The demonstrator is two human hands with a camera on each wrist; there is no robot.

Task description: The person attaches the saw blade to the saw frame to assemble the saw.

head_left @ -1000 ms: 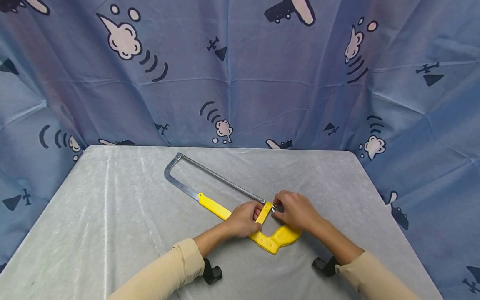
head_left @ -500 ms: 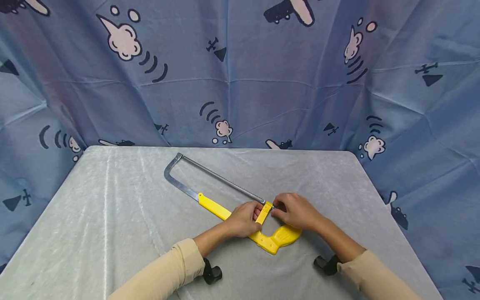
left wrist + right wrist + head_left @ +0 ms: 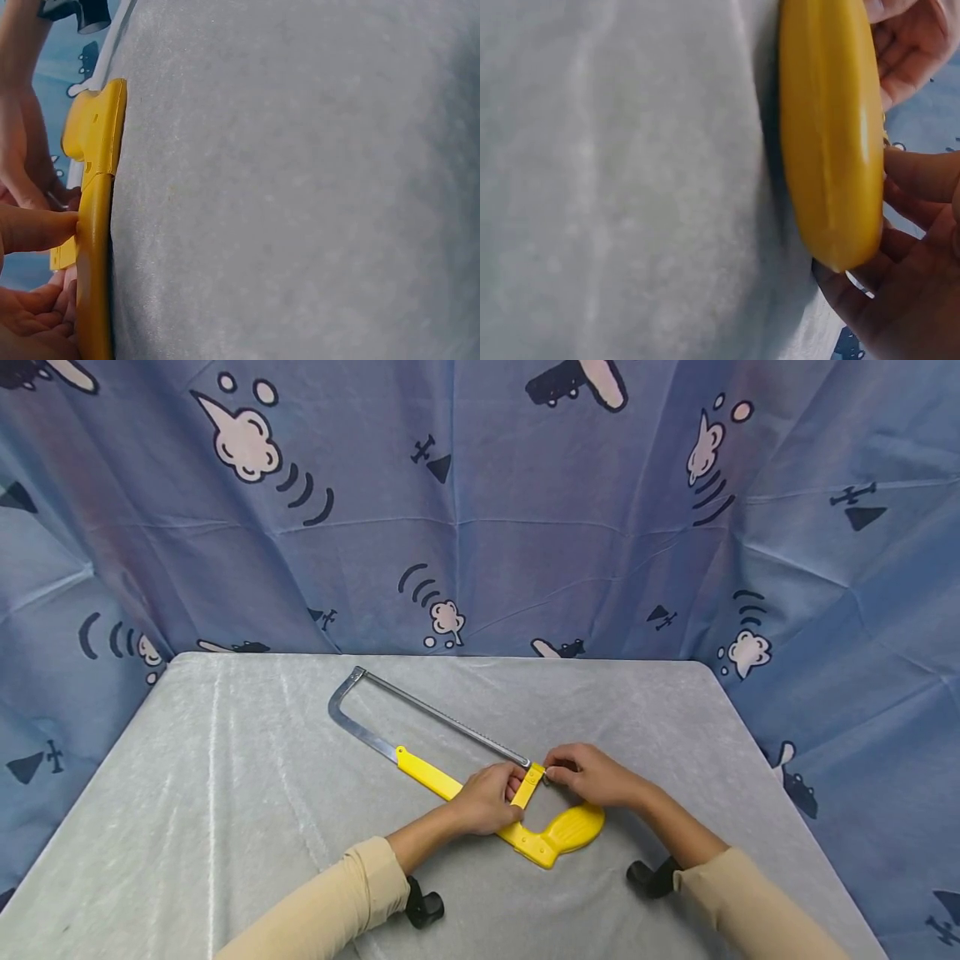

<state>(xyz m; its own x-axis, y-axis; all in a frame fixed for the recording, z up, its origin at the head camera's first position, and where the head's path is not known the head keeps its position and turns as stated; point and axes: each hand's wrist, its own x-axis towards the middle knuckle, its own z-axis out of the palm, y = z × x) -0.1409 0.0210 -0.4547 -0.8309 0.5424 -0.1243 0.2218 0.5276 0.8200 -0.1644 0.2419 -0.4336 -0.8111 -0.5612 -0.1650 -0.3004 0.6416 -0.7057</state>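
Observation:
A hacksaw (image 3: 426, 772) with a yellow handle lies flat on the table, its metal bow pointing to the far left. Its toothed blade (image 3: 457, 724) runs from the bow tip to the yellow front post of the handle. My left hand (image 3: 487, 797) grips the frame beside that post, the thumb pressed on the yellow body (image 3: 96, 255) in the left wrist view. With thumb and forefinger, my right hand (image 3: 596, 777) pinches the small metal wing nut (image 3: 546, 778) behind the post; the fingers mostly hide it. The rounded grip end (image 3: 832, 150) fills the middle of the right wrist view.
A pale grey cloth covers the table (image 3: 247, 827). Behind it hangs a blue patterned curtain (image 3: 510, 560). Black camera mounts (image 3: 425, 906) sit at both wrists, close over the cloth.
My right fingers have turned and shifted at the wing nut, covering more of it, and the thumb has straightened. My left hand and the hacksaw stay where they were.

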